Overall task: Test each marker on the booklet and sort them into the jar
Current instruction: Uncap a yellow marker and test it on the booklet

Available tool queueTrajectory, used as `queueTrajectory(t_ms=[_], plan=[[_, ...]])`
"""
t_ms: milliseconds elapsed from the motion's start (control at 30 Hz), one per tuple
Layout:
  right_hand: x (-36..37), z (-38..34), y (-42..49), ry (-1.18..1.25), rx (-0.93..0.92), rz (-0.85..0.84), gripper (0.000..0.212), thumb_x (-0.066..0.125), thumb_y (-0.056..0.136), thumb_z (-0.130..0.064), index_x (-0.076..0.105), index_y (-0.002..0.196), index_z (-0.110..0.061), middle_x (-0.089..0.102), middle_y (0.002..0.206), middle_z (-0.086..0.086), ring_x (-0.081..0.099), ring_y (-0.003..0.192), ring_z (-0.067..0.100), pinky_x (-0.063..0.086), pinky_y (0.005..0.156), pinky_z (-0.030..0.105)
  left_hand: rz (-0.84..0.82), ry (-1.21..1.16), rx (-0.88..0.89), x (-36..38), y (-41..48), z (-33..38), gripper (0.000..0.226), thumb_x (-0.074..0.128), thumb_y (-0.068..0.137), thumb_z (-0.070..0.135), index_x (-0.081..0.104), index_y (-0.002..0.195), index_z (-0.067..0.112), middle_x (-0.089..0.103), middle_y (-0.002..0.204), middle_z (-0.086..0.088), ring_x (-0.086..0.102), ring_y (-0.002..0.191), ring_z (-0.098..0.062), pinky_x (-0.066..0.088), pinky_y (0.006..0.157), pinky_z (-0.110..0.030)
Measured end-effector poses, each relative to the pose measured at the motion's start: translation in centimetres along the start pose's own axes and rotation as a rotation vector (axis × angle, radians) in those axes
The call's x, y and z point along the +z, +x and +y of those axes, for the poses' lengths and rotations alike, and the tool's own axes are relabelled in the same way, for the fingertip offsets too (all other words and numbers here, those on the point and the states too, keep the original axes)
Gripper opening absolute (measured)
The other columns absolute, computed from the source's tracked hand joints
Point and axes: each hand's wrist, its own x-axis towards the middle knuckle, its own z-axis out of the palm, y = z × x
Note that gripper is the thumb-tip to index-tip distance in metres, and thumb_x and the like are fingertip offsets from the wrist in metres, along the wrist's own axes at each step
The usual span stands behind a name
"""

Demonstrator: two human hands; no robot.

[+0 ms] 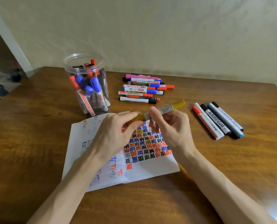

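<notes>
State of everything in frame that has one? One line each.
Mustard marker: held off the table by both hands, cap seemingly on.
Left hand: grips the marker's near end.
Right hand: pinches its barrel.
Jar: upright, lidless, partly filled with markers.
Booklet: open, flat, pages marked.
Marker pile: lying capped.
Marker row: lying side by side, capped.

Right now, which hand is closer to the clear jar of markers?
Left. The left hand grips the gold marker just in front and right of the jar; the right hand holds the same marker farther right.
</notes>
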Motion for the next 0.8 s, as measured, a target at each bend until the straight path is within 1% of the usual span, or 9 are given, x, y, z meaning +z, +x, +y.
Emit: queueTrajectory(t_ms=[100, 200, 267, 367, 467, 567, 633, 733, 800], plan=[[0.0, 0.1, 0.1, 0.024, 0.047, -0.011, 0.031, 0.066, 0.1, -0.04, 0.078, 0.09, -0.013, 0.075, 0.08, 0.007, 0.069, 0.071, 0.016, 0.055, 0.071, 0.026, -0.006, 0.067, 0.028, 0.2, 0.2, -0.2, 0.047, 0.054, 0.096, 0.047, 0.073, 0.123, 0.013, 0.074, 0.102, 0.005, 0.069, 0.089, -0.008, 0.059, 0.071, -0.037], [0.2, 0.8, 0.0, 0.096, 0.153, -0.033, 0.032, 0.069, 0.096, -0.044, 0.079, 0.099, -0.014, 0.08, 0.096, 0.004, 0.075, 0.092, 0.019, 0.06, 0.091, 0.043, -0.019, 0.08, 0.01, 0.1, 0.2, -0.6, 0.048, 0.055, 0.094, 0.051, 0.075, 0.118, 0.015, 0.072, 0.098, 0.008, 0.068, 0.087, -0.008, 0.059, 0.071, -0.038], [0.5, 1.1, -0.3, 0.149, 0.192, -0.004, 0.031, 0.075, 0.09, -0.047, 0.081, 0.101, -0.019, 0.081, 0.103, 0.002, 0.076, 0.1, 0.023, 0.056, 0.101, 0.052, -0.028, 0.072, -0.028, -0.1, -0.1, -0.8, 0.053, 0.053, 0.091, 0.059, 0.075, 0.116, 0.018, 0.073, 0.096, 0.009, 0.069, 0.087, -0.008, 0.059, 0.07, -0.038], [0.9, 1.1, -0.7, 0.183, 0.173, 0.019, 0.027, 0.075, 0.088, -0.042, 0.081, 0.1, -0.019, 0.081, 0.1, 0.002, 0.077, 0.097, 0.021, 0.058, 0.098, 0.046, -0.055, 0.052, -0.07, -0.2, -0.3, -0.7, 0.054, 0.052, 0.088, 0.061, 0.076, 0.118, 0.023, 0.072, 0.095, 0.016, 0.069, 0.088, -0.006, 0.058, 0.071, -0.032], [0.8, 0.9, -0.6, 0.169, 0.131, 0.016, 0.026, 0.075, 0.089, -0.037, 0.079, 0.101, -0.014, 0.081, 0.099, 0.0, 0.077, 0.094, 0.014, 0.057, 0.088, 0.031, -0.082, 0.041, -0.101, -0.1, -0.3, -0.8, 0.037, 0.059, 0.094, 0.049, 0.076, 0.114, 0.022, 0.071, 0.09, 0.015, 0.069, 0.086, -0.006, 0.057, 0.069, -0.034], [0.5, 0.8, -0.3, 0.149, 0.097, -0.016, 0.024, 0.075, 0.09, -0.032, 0.078, 0.103, -0.012, 0.082, 0.099, 0.0, 0.077, 0.097, 0.014, 0.058, 0.088, 0.028, -0.109, 0.011, -0.133, 0.0, -0.3, -0.9, 0.031, 0.062, 0.098, 0.041, 0.076, 0.118, 0.021, 0.073, 0.089, 0.013, 0.07, 0.085, -0.008, 0.06, 0.073, -0.042], [0.1, 0.8, -0.2, 0.147, 0.076, -0.023, 0.024, 0.075, 0.09, -0.031, 0.077, 0.104, -0.012, 0.082, 0.1, 0.0, 0.077, 0.098, 0.015, 0.058, 0.089, 0.029, -0.129, -0.058, -0.161, -0.1, -0.2, -1.0, 0.028, 0.063, 0.099, 0.037, 0.075, 0.12, 0.025, 0.075, 0.089, 0.011, 0.072, 0.087, -0.009, 0.062, 0.076, -0.042], [-0.1, 1.0, -0.3, 0.119, 0.01, -0.061, 0.027, 0.076, 0.089, -0.027, 0.076, 0.108, -0.008, 0.081, 0.104, 0.003, 0.077, 0.102, 0.02, 0.06, 0.093, 0.037, -0.19, -0.201, -0.204, -0.4, -0.3, -0.9, 0.018, 0.062, 0.101, 0.027, 0.073, 0.113, 0.033, 0.074, 0.081, 0.014, 0.071, 0.081, -0.005, 0.058, 0.069, -0.022], [-0.5, 1.0, -0.1, 0.115, -0.021, -0.092, 0.028, 0.075, 0.089, -0.025, 0.075, 0.111, -0.007, 0.081, 0.106, 0.004, 0.077, 0.104, 0.02, 0.06, 0.093, 0.035, -0.229, -0.243, -0.21, -0.7, -0.2, -1.0, 0.014, 0.061, 0.101, 0.025, 0.075, 0.105, 0.027, 0.073, 0.077, 0.01, 0.07, 0.075, -0.008, 0.053, 0.065, -0.016]])
